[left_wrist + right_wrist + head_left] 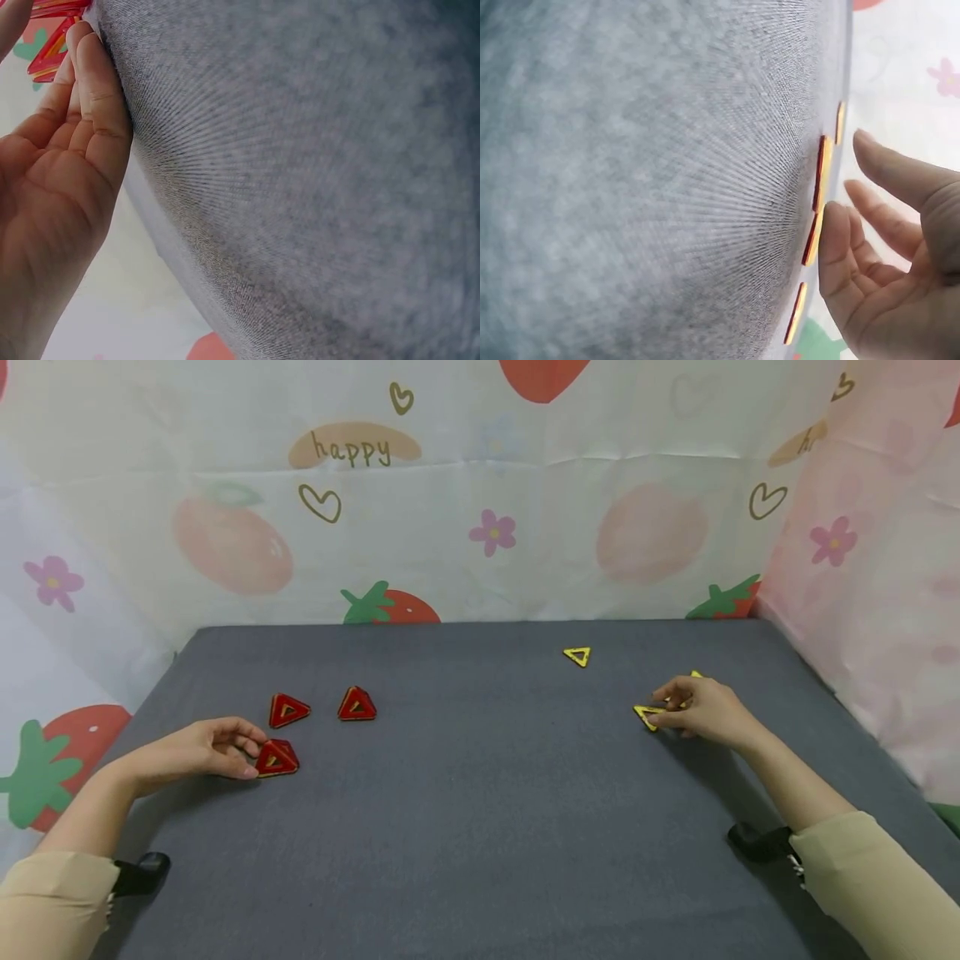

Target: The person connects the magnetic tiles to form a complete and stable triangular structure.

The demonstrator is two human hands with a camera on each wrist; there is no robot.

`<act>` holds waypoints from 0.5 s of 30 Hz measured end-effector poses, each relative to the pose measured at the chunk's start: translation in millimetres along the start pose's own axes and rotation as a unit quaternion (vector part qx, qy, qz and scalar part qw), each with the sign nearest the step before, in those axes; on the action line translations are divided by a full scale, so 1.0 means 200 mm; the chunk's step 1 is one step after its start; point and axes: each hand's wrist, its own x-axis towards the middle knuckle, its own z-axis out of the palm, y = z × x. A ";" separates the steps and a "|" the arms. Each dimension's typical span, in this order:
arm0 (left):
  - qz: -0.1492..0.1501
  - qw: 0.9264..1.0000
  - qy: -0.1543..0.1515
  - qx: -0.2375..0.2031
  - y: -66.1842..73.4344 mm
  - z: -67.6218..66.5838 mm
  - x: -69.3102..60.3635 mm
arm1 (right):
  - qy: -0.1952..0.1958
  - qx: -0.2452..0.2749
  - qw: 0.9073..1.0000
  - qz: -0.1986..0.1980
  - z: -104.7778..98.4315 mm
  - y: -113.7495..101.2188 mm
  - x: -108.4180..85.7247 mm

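At the left, my left hand [206, 749] holds a red, raised triangular piece [277, 760] between thumb and fingers. In the left wrist view, red pieces [49, 58] show at the fingertips, partly cut off by the frame. My right hand [705, 710] hovers over a yellow open triangle [643, 713], thumb and fingers spread apart. Another yellow triangle [697, 674] is mostly hidden behind that hand. From the right wrist, several flat pieces with yellow faces and dark red sides [821, 172] lie beside the fingers [834, 232].
Two more red triangular pieces [288, 710] lie beyond the left hand. A lone yellow triangle [577, 656] lies near the far edge of the grey cloth-covered table [465, 827]. Patterned curtains [495, 460] hang behind it and at both sides.
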 end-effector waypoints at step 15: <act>0.019 0.996 0.064 0.051 0.06 -0.01 -0.02 | -0.009 -0.002 1.000 -0.013 0.03 0.05 0.00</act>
